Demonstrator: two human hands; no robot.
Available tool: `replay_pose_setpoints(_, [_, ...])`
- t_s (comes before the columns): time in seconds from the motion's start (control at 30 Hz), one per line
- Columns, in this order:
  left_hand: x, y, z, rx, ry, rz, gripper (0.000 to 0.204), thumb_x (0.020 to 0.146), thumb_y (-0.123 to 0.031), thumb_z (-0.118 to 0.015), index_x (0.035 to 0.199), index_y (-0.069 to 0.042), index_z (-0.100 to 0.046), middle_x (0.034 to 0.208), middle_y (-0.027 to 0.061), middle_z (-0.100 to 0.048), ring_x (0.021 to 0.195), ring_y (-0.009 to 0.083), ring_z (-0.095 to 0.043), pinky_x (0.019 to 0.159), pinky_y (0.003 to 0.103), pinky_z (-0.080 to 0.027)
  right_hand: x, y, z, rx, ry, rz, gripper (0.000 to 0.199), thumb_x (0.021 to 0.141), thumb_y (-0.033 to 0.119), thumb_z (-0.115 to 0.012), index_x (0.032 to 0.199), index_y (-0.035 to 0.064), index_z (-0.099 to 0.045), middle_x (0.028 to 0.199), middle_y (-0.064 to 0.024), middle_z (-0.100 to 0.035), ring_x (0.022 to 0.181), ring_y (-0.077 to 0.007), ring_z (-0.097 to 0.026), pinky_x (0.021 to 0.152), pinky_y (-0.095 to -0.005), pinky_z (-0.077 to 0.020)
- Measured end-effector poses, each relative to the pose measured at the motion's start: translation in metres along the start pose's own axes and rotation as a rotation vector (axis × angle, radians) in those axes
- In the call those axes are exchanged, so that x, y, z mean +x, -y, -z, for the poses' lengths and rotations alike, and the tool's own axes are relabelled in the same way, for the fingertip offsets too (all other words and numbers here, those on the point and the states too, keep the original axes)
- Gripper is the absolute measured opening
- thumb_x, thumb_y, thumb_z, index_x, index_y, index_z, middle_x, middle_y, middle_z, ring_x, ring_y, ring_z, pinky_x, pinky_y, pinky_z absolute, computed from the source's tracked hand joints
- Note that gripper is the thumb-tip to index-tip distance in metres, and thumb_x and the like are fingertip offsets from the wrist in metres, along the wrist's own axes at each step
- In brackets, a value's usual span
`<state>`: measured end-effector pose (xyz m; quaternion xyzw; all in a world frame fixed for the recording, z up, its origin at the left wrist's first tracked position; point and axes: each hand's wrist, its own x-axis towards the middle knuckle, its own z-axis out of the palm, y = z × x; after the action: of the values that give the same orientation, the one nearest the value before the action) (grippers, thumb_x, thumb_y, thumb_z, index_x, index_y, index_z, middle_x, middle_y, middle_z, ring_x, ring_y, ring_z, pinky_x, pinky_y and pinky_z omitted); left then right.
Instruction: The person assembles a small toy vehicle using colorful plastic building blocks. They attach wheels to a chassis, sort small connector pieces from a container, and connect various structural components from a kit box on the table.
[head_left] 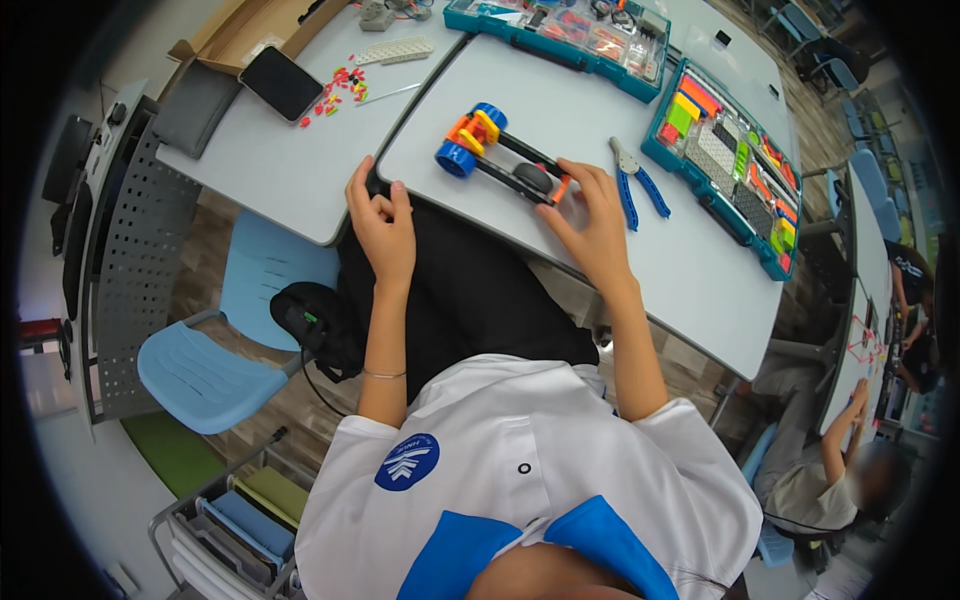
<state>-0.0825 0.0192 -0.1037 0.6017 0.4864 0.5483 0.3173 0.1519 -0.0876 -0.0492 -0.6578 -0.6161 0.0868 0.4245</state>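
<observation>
A small toy vehicle built from plastic construction parts (513, 165) lies on the table in front of me. Two blue wheels with orange and yellow pieces make up its left end, and black beams run from them to a dark grey wheel and an orange piece on the right. My right hand (597, 222) pinches that orange end between thumb and fingers. At the table's near corner, my left hand (385, 228) is held with its fingers apart and nothing in it. Blue-handled pliers (638, 185) lie just right of my right hand.
Two teal cases of parts (715, 205) (580, 62) line the far and right sides. On the left table are a black phone (282, 84), scattered small red and yellow pieces (345, 88), a grey pouch (197, 108) and a cardboard box (255, 40). A blue chair (210, 375) stands left.
</observation>
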Motion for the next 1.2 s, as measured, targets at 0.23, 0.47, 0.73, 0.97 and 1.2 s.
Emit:
replay_pose_setpoints(0.23, [-0.013,-0.003,0.006,-0.084,-0.031,0.061,0.042,0.1,-0.007,-0.054,0.139,0.001,-0.043,0.115,0.0036,-0.06,0.057,0.0003,-0.04,0.066,0.02,-0.051,-0.054,0.004,0.038,-0.051,-0.099,-0.168,0.06,0.078,0.01,-0.08,0.133,0.0056,-0.057,0.125,-0.0144,-0.054,0.114,-0.0295,-0.053,0.093,-0.0371,-0.0468])
replay_pose_setpoints(0.47, [-0.018,-0.004,0.002,-0.161,-0.041,0.087,0.042,0.099,-0.005,-0.054,0.139,0.002,-0.043,0.139,0.0074,-0.052,0.06,0.0014,-0.044,0.067,0.02,-0.052,-0.045,0.003,0.021,-0.053,-0.143,-0.114,0.062,0.077,0.009,-0.079,0.134,0.0037,-0.055,0.126,-0.016,-0.053,0.117,-0.0321,-0.052,0.097,-0.0392,-0.0444])
replay_pose_setpoints(0.73, [-0.01,-0.012,0.015,0.057,-0.06,-0.048,0.039,0.097,-0.006,-0.06,0.134,-0.001,-0.051,0.126,0.0079,-0.055,0.081,0.0074,-0.057,0.069,0.021,-0.051,-0.011,0.003,-0.014,-0.049,-0.059,-0.049,0.073,0.079,0.016,-0.08,0.142,0.0034,-0.045,0.135,-0.0191,-0.047,0.124,-0.0361,-0.046,0.105,-0.0433,-0.0394])
replay_pose_setpoints(0.97, [0.076,0.01,-0.025,0.186,0.03,-0.301,0.046,0.094,-0.024,-0.067,0.134,-0.005,-0.054,0.133,0.015,-0.054,0.119,0.0283,-0.056,0.102,0.038,-0.044,-0.002,0.0,-0.019,-0.028,-0.023,-0.057,0.067,0.081,0.02,-0.078,0.138,0.0008,-0.048,0.131,-0.0193,-0.05,0.123,-0.0343,-0.047,0.104,-0.0417,-0.0407])
replay_pose_setpoints(1.2, [0.06,-0.002,-0.018,-0.076,0.152,-0.081,0.039,0.099,-0.023,-0.059,0.129,0.001,-0.055,0.119,0.0184,-0.067,0.115,0.0263,-0.063,0.101,0.036,-0.045,-0.001,0.0,-0.018,0.1,-0.104,-0.112,0.061,0.089,0.024,-0.072,0.138,-0.0006,-0.047,0.134,-0.0184,-0.05,0.124,-0.0311,-0.049,0.102,-0.0405,-0.0429])
